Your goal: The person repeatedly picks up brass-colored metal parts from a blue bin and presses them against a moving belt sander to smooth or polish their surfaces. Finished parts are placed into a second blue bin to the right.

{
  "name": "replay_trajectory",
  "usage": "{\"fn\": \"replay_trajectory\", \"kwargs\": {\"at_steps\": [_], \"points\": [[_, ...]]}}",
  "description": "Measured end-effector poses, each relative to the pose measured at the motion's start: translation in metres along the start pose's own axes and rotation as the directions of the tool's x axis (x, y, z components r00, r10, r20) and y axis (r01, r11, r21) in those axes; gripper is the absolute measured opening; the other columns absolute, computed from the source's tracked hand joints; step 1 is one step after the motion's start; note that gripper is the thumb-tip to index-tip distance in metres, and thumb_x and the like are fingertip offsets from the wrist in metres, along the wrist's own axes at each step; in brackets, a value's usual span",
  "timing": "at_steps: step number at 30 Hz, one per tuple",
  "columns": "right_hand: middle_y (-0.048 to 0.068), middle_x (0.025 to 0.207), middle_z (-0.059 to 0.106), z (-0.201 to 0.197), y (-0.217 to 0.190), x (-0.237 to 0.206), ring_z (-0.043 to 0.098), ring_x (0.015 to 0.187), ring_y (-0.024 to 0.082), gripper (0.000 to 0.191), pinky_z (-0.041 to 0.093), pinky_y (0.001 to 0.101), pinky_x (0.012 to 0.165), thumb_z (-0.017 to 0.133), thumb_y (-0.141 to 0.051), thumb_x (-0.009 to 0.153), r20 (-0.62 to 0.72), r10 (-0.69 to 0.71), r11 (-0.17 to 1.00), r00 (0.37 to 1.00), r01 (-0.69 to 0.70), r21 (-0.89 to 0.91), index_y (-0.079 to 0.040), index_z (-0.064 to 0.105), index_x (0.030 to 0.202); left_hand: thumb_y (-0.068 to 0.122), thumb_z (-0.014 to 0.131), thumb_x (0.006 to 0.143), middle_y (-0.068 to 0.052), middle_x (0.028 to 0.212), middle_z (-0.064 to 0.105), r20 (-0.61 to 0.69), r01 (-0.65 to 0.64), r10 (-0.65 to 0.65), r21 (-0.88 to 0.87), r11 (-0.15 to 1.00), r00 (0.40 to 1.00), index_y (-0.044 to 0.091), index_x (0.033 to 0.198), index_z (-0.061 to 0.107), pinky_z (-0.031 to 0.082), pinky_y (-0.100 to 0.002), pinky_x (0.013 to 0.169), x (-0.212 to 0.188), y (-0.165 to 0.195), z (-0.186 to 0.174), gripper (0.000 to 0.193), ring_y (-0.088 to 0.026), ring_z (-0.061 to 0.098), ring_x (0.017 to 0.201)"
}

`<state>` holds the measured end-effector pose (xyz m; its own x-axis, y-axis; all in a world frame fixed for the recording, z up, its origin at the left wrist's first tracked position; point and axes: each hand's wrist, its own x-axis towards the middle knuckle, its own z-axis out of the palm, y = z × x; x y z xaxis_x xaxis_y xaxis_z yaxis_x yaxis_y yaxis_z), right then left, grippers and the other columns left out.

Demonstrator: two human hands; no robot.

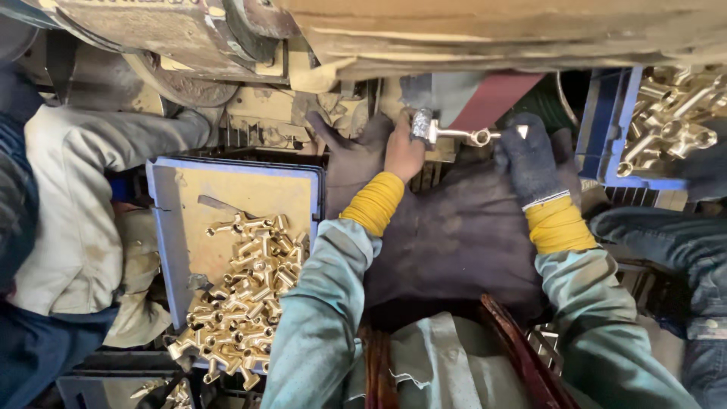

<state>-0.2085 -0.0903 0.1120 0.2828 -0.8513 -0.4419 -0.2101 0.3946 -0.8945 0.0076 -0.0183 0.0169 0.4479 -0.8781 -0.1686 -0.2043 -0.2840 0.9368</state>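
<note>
Brass fitting point(458, 135) is lying between both hands, left hand point(401, 151) and gloved right hand point(534, 159) clamping its ends.

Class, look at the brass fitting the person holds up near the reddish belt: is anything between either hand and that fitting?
Nothing visible. The left hand grips the fitting at its left end, and the gloved right hand meets its right end, close to the belt.
</note>
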Motion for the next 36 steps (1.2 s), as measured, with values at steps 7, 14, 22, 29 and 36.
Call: {"fn": "replay_trajectory", "kwargs": {"at_steps": [7,14,22,29,36], "points": [[-0.001,0.080,0.056,0.009,-0.016,0.014,0.051,0.061,0.009,0.023,0.041,0.0231,0.051,0.059,-0.027,0.103,0.051,0.257,0.962,0.965,-0.260,0.079,-0.011,0.053,0.118,0.011,0.048,0.094,-0.032,0.124,0.064,-0.023,0.208,-0.213,-0.134,0.969,0.977,-0.008,0.143,0.046,0.051,-0.044,0.094,0.011,-0.015,0.015,0.053,-0.044,0.065,0.113],[0.000,0.081,0.055,0.012,-0.021,0.030,0.053,0.064,0.011,0.020,0.043,0.0263,0.055,0.061,-0.031,0.105,0.100,0.366,0.895,0.925,-0.379,0.234,-0.014,0.054,0.113,0.009,0.043,0.095,-0.025,0.110,0.065,0.219,0.553,-0.515,-0.462,0.693,0.828,-0.003,0.145,0.043,0.051,-0.044,0.071,0.015,0.006,0.014,0.052,-0.037,0.063,0.088],[0.004,0.091,0.057,0.008,-0.027,-0.051,0.056,0.074,0.016,0.020,0.047,0.0300,0.064,0.066,-0.026,0.103,-0.042,-0.122,0.992,0.992,0.121,-0.016,-0.014,0.055,0.113,0.001,0.047,0.088,-0.024,0.111,0.069,0.144,-0.069,0.091,-0.147,0.987,0.985,0.006,0.137,0.046,0.053,-0.046,0.086,-0.026,0.002,-0.018,0.049,-0.044,0.067,0.101],[0.004,0.087,0.060,0.008,-0.018,-0.030,0.059,0.067,0.014,0.036,0.051,0.0279,0.062,0.064,-0.011,0.091,-0.043,-0.190,0.979,0.981,0.193,0.071,-0.019,0.047,0.123,0.001,0.046,0.087,-0.029,0.110,0.068,0.087,-0.107,0.106,0.001,0.994,0.991,0.008,0.137,0.046,0.048,-0.051,0.091,-0.018,-0.002,-0.015,0.051,-0.050,0.064,0.107],[0.000,0.078,0.054,0.001,-0.016,0.017,0.051,0.061,0.009,0.022,0.044,0.0270,0.052,0.065,-0.027,0.097,0.031,0.184,0.980,0.982,-0.186,0.070,-0.008,0.057,0.104,0.006,0.044,0.094,-0.014,0.094,0.068,0.183,0.358,-0.311,-0.349,0.866,0.933,0.002,0.141,0.048,0.052,-0.039,0.063,0.016,-0.007,0.009,0.047,-0.028,0.066,0.076]]}}
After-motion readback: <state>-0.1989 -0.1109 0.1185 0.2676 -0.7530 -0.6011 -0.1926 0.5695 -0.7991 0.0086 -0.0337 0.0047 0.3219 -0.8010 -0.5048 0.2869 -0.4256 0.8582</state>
